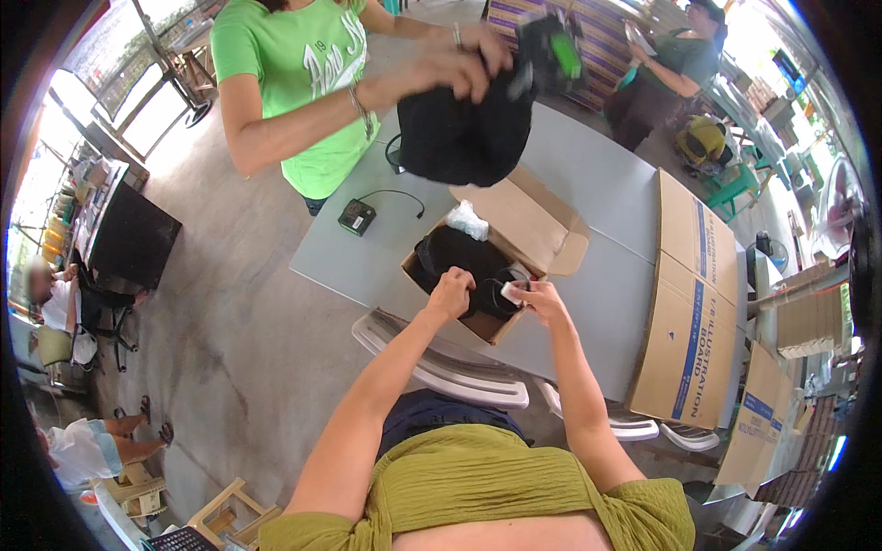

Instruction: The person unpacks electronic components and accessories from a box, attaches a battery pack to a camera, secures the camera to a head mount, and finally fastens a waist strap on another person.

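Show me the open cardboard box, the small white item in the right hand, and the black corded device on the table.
Open cardboard box (530, 219): head view, bare inside of its lid.
Small white item (512, 292): head view, its exposed part.
Black corded device (356, 216): head view, its body, not the cord.

Black-and-green object (549, 57) blurred, carton contents (457, 248) partly hidden

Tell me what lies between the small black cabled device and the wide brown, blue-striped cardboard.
In the head view, an open brown cardboard box lies between them, with black items inside; smooth grey tabletop shows on either side.
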`<control>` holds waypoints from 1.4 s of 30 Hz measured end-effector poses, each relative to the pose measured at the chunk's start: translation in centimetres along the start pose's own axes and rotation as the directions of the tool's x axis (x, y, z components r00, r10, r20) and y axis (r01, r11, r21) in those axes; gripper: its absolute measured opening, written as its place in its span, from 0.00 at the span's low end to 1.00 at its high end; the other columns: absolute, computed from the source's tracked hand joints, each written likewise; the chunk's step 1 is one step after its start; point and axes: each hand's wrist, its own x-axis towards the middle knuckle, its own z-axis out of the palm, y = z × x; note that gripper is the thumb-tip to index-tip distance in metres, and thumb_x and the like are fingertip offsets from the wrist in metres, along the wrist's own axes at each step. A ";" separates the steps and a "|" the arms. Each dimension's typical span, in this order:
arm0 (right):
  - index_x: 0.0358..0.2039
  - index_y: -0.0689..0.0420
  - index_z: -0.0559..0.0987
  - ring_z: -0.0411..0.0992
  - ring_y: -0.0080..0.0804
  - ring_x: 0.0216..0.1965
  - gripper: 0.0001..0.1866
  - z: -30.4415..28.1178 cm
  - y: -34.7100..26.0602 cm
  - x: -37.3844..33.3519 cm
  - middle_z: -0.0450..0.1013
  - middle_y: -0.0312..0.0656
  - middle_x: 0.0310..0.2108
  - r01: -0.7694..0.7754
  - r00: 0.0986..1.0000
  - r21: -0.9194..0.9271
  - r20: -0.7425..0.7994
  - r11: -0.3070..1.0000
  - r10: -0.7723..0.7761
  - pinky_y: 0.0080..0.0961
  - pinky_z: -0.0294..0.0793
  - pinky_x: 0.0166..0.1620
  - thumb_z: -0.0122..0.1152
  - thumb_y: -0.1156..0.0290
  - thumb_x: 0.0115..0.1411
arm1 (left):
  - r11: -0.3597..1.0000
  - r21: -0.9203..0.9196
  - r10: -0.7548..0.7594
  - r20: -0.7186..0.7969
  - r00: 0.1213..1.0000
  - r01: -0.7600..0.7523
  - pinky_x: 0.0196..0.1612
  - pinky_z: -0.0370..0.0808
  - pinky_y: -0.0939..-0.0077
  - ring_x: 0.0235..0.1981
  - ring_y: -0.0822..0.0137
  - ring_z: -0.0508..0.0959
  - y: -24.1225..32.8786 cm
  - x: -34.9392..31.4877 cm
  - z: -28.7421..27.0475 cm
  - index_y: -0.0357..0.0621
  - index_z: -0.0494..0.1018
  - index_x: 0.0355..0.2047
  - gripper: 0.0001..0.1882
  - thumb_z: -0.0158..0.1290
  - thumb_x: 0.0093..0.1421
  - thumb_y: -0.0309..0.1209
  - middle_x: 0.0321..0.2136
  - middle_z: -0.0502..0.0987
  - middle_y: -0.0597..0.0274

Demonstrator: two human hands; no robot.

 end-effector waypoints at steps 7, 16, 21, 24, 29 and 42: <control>0.47 0.59 0.80 0.73 0.19 0.34 0.20 -2.4 0.8 -3.0 0.77 0.31 0.35 -0.002 1.000 0.354 -0.003 0.935 0.003 0.19 0.72 0.36 0.71 0.69 0.54 | 0.758 0.593 0.146 0.254 0.956 -0.273 0.60 0.64 0.45 0.66 0.47 0.54 4.6 0.2 3.0 0.62 0.63 0.61 0.42 0.66 0.44 0.38 0.67 0.51 0.54; 0.51 0.63 0.76 0.73 0.20 0.36 0.23 -4.0 -0.8 -3.9 0.77 0.34 0.37 0.052 0.995 0.418 0.060 0.907 -0.085 0.19 0.73 0.38 0.68 0.71 0.55 | 0.904 0.402 0.036 0.270 0.962 -0.146 0.43 0.78 0.56 0.43 0.52 0.80 4.0 3.3 2.7 0.51 0.72 0.46 0.13 0.45 0.61 0.28 0.39 0.79 0.55; 0.50 0.65 0.76 0.74 0.21 0.35 0.22 -3.8 -1.9 -3.5 0.77 0.36 0.37 0.096 0.983 0.426 0.104 0.899 -0.154 0.19 0.73 0.36 0.67 0.70 0.56 | 0.976 0.115 0.136 0.351 0.926 -0.187 0.54 0.72 0.60 0.53 0.52 0.73 4.0 3.8 0.4 0.54 0.67 0.56 0.31 0.61 0.50 0.30 0.52 0.73 0.52; 0.50 0.66 0.76 0.75 0.23 0.35 0.21 -3.2 -2.5 -3.6 0.77 0.37 0.37 0.098 0.984 0.402 0.095 0.911 -0.148 0.20 0.74 0.36 0.66 0.70 0.58 | 0.949 0.184 0.194 0.305 0.932 -0.257 0.58 0.68 0.60 0.57 0.50 0.69 5.6 2.5 0.2 0.57 0.61 0.61 0.42 0.66 0.45 0.35 0.56 0.69 0.53; 0.52 0.66 0.73 0.75 0.26 0.39 0.23 -1.3 -0.6 -2.6 0.76 0.40 0.42 0.033 0.980 0.695 0.121 0.718 -0.161 0.22 0.76 0.41 0.64 0.69 0.59 | 0.985 -0.116 0.144 0.125 0.982 -0.129 0.51 0.72 0.64 0.50 0.57 0.74 6.3 0.8 1.8 0.50 0.63 0.56 0.34 0.64 0.49 0.30 0.48 0.74 0.51; 0.52 0.67 0.72 0.76 0.31 0.42 0.21 -1.2 -0.7 -2.8 0.76 0.42 0.42 0.369 0.918 0.640 -0.135 0.674 -0.374 0.28 0.80 0.45 0.62 0.70 0.61 | 0.902 -0.415 -0.053 0.169 0.984 0.120 0.42 0.76 0.72 0.35 0.65 0.81 6.5 -1.8 1.9 0.40 0.73 0.43 0.10 0.50 0.63 0.28 0.32 0.81 0.56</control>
